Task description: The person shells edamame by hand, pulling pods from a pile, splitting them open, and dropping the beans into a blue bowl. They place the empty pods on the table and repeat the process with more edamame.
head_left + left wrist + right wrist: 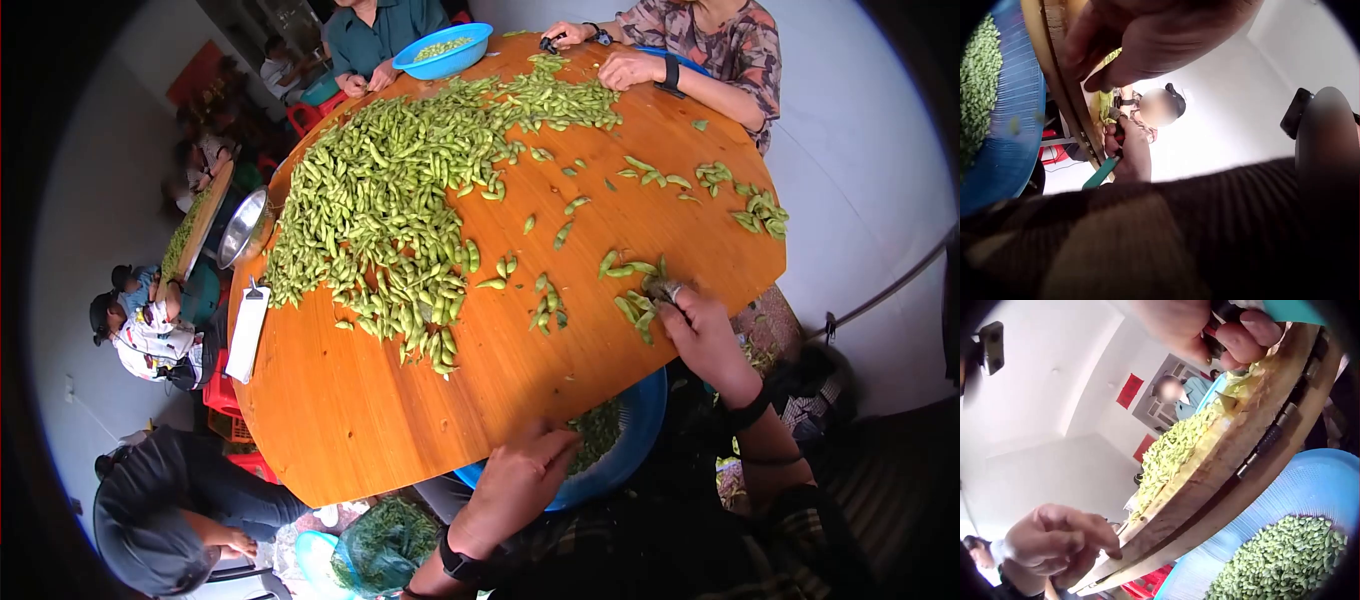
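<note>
My right hand [705, 335] grips a small hand tool with dark, red and teal parts [1229, 311], mostly hidden by its fingers. It is at the table's right front, beside a few green soybean pods [635, 305]. Over the blue basin [650, 400] at the table edge hovers my left hand [520, 480], slightly blurred, its fingers loosely bent and nothing visible between them. Shelled green beans [1279, 556] lie in the basin. A couple of blurred green specks [1014, 125] hang above these beans in the left wrist view.
A large heap of pods [390, 190] covers the far left of the wooden table [340, 410]. Two people sit across, one by a blue bowl [445, 62]. A white board [248, 335] and a metal bowl [243, 228] are at the left edge. A bag of greens [388, 545] stands below.
</note>
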`<control>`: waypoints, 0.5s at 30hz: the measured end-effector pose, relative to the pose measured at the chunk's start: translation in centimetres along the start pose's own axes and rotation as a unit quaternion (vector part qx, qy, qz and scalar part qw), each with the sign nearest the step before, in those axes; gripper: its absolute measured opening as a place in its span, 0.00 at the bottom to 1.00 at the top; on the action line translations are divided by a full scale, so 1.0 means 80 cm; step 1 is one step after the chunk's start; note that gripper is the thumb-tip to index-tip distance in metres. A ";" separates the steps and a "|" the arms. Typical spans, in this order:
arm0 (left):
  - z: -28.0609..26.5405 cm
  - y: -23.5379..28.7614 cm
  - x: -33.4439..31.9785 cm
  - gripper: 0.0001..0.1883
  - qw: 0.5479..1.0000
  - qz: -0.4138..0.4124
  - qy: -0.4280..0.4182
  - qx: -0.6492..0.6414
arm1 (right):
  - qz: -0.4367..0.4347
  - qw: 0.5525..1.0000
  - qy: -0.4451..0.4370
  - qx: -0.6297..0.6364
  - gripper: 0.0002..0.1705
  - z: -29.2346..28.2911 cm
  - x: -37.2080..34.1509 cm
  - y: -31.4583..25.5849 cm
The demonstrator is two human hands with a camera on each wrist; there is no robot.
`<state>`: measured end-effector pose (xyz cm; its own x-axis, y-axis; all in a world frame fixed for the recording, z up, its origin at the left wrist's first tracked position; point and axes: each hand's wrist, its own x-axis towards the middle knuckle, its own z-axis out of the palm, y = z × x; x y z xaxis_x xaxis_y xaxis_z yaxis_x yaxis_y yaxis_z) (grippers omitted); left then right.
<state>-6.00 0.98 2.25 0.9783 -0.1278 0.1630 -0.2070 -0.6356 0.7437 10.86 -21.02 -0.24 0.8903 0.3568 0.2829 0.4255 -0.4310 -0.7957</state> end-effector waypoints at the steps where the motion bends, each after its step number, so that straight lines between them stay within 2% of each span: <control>1: 0.001 -0.001 0.006 0.07 1.000 0.001 -0.001 0.002 | -0.011 1.000 0.006 0.013 0.11 0.001 -0.003 -0.004; 4: 0.000 -0.012 0.050 0.06 0.987 -0.076 0.128 0.063 | -0.059 0.998 -0.007 -0.011 0.08 -0.001 -0.006 0.002; 5: -0.001 -0.017 0.070 0.05 0.978 -0.101 0.167 0.076 | -0.009 0.998 -0.049 0.031 0.07 -0.001 -0.009 -0.008; 7: 0.004 -0.038 0.111 0.05 0.952 -0.099 0.245 0.156 | 0.104 0.979 -0.115 0.131 0.04 0.000 -0.009 -0.038; 12: 0.008 -0.067 0.135 0.04 0.958 -0.102 0.210 0.169 | 0.094 0.966 -0.147 0.190 0.06 0.016 -0.007 -0.048; 15: 0.005 -0.061 0.130 0.06 0.974 -0.081 0.186 0.100 | 0.120 0.953 -0.177 0.216 0.06 0.026 -0.001 -0.048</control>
<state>5.17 2.47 0.02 0.9193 0.2487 0.3052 -0.0070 -0.7648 0.6443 8.78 -17.66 1.64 0.8103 0.5816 -0.0725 0.0418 -0.1808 -0.9826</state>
